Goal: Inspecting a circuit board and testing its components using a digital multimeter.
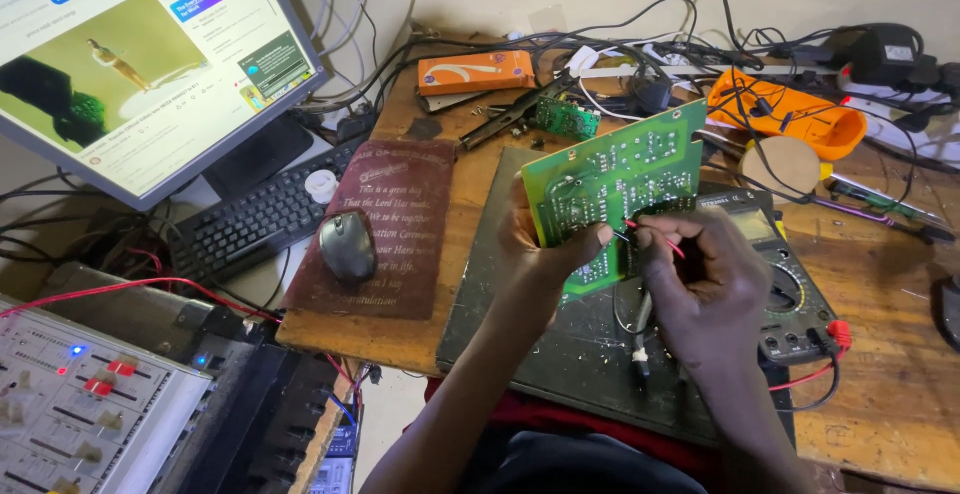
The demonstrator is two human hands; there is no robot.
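The cluttered brown wooden table (880,354) carried a dark flat work mat (520,344) under both hands. Above the mat, the green rectangular circuit board (610,179) stood tilted, its long axis running up and away to the right from the left hand (545,244), which was clenched on the board's lower left edge, thumb across its face. The right hand (700,279) sat just to the right of the board's lower part, fingers pinched on a thin red-tipped probe (650,237) whose tip pointed left, touching the board beside the left thumb. A dark multimeter with a round dial (790,284) lay just beyond the right hand.
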